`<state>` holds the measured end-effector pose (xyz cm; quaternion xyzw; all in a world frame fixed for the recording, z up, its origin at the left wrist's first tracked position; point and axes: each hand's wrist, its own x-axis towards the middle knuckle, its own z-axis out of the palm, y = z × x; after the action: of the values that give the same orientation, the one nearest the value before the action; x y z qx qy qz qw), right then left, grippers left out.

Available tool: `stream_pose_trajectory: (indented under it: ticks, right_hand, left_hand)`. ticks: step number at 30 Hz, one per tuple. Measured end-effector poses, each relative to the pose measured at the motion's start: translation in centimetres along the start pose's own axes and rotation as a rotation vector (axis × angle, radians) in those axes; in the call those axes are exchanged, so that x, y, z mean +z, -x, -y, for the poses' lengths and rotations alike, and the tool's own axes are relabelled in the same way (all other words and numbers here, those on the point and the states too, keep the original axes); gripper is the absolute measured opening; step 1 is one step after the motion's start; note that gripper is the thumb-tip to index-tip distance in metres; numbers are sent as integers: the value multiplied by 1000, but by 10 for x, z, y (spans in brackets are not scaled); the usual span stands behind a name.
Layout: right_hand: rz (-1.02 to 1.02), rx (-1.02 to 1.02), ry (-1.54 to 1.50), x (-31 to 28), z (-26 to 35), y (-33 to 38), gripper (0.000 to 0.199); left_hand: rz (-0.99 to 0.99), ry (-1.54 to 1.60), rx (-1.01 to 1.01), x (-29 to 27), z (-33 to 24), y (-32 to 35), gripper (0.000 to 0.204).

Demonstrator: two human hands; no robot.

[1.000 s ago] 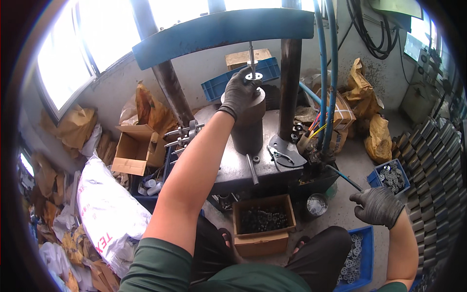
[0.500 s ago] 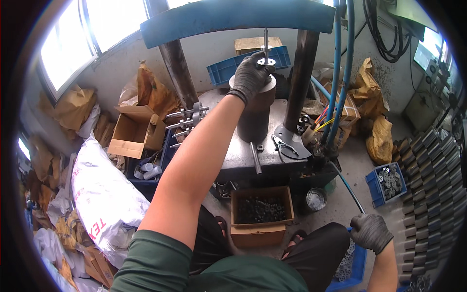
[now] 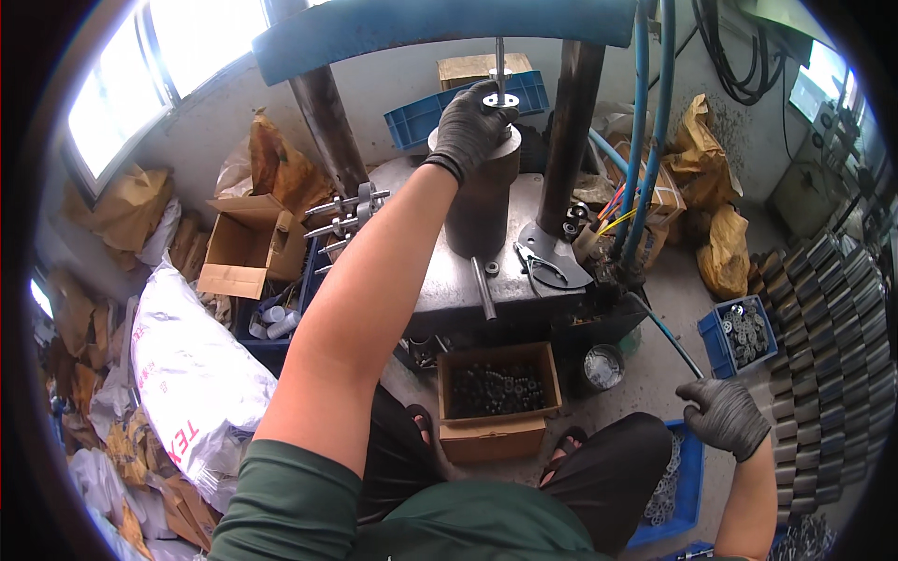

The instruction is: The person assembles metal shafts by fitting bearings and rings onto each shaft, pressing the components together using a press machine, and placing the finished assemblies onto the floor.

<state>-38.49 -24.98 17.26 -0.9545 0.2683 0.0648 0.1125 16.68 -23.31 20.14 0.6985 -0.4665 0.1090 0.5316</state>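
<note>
Bright window (image 3: 140, 84) far left, daylight in. Pale wall (image 3: 393, 84) behind, grey concrete floor (image 3: 655, 309). Brown paper bags (image 3: 716, 243) far right, open cardboard box (image 3: 248, 248) left, white sack (image 3: 192, 365) near left.

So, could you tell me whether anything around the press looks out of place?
A loose steel pin lies near the front edge of the press table, and crumpled paper bags clutter the floor behind. Nothing looks spilled or damaged.

Two dark columns (image 3: 572, 122) flank the cylinder (image 3: 482, 201), with the blue beam (image 3: 440, 23) close overhead. Blue hoses (image 3: 645, 140) crowd the right side. The press plate (image 3: 440, 280) in front lies open, bar a loose rod (image 3: 484, 288) and pliers (image 3: 541, 266).
</note>
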Motion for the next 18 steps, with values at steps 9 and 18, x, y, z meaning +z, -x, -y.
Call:
stream_pose_trajectory:
  ticks: [9,18]
  right_hand:
    - [86,-5,-4,-4,-1,-2,34]
    - [-1153,-307,52,-96,-14,-120,20]
  left_hand:
    - [86,120,-112,-10,-22,10,49]
    - [144,325,-218,-14,-21,9,46]
